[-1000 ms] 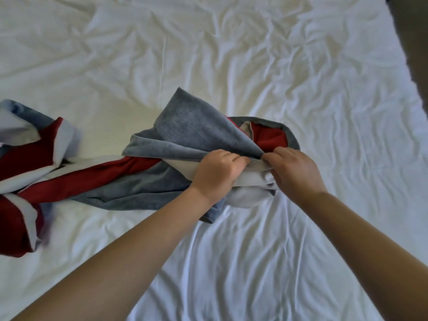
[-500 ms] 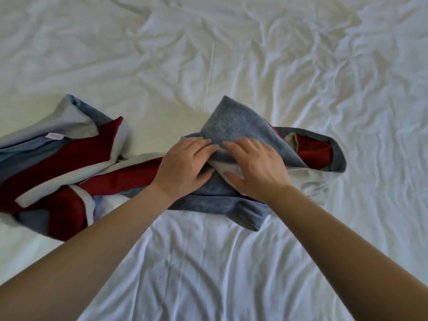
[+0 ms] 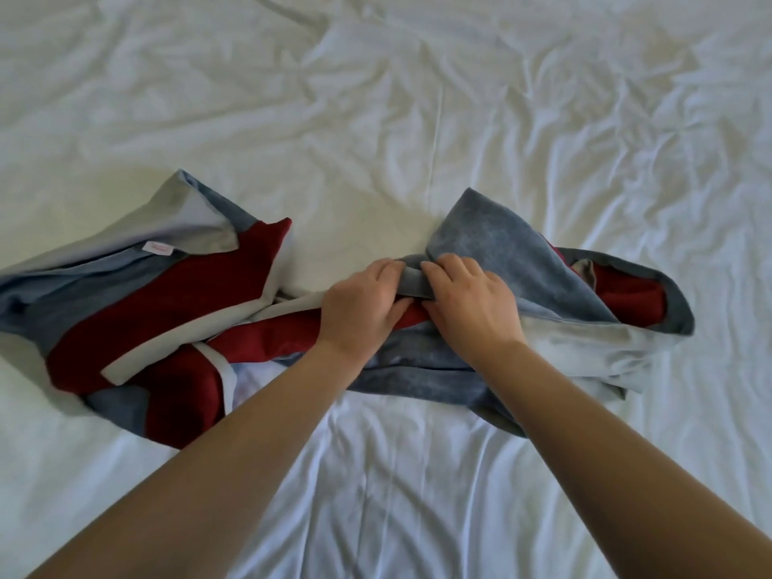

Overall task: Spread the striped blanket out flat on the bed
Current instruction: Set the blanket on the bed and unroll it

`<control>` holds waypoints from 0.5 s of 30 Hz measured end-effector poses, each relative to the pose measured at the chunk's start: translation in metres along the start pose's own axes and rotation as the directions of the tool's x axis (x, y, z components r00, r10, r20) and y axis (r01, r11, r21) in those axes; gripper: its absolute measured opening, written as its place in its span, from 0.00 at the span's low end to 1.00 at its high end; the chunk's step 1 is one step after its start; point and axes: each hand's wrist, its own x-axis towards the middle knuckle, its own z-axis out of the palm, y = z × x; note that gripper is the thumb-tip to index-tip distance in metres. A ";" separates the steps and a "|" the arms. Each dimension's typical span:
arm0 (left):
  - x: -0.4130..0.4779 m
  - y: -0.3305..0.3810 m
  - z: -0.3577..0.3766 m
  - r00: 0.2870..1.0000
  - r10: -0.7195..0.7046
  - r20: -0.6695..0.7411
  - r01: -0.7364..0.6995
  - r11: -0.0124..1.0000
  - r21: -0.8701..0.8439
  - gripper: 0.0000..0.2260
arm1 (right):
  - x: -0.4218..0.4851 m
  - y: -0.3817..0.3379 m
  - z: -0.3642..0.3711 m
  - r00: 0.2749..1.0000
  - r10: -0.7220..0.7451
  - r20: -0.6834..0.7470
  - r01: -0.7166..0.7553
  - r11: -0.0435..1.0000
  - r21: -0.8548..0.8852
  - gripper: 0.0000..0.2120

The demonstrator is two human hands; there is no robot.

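Left hand (image 3: 361, 305) and right hand (image 3: 468, 307) pinched the bunched blanket (image 3: 167, 311) at mid-length. It lay crosswise on the bed (image 3: 417, 98), ends outward.

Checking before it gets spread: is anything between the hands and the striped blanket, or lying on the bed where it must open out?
Nothing visible does. The left hand and right hand both grip a grey fold of the striped blanket directly, and only the wrinkled white sheet shows around it.

A creased white sheet (image 3: 543, 119), perhaps faintly yellowed in patches.
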 end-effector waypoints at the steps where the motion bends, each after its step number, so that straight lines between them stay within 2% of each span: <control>1: -0.002 -0.002 0.000 0.999 -0.046 0.006 0.046 0.999 0.001 0.16 | 0.006 -0.005 0.000 1.000 0.008 0.004 -0.008 1.000 -0.020 0.14; 3: -0.006 -0.007 0.001 0.991 -0.116 0.060 0.112 0.992 0.065 0.15 | 0.017 -0.012 0.000 0.998 0.032 0.058 -0.028 0.997 -0.076 0.08; 5: -0.010 -0.013 0.000 0.992 -0.094 0.084 0.083 0.989 0.120 0.10 | 0.026 -0.013 0.002 0.993 0.057 0.103 -0.045 0.993 -0.113 0.05; 8: -0.012 -0.024 -0.003 0.997 -0.043 0.060 0.032 0.985 0.171 0.09 | 0.036 -0.008 0.005 0.992 0.057 0.111 -0.041 0.989 -0.143 0.05; 15: -0.006 -0.035 -0.007 0.996 0.089 -0.013 -0.083 0.965 0.250 0.12 | 0.060 0.022 0.002 0.985 -0.056 0.161 0.090 0.973 -0.212 0.10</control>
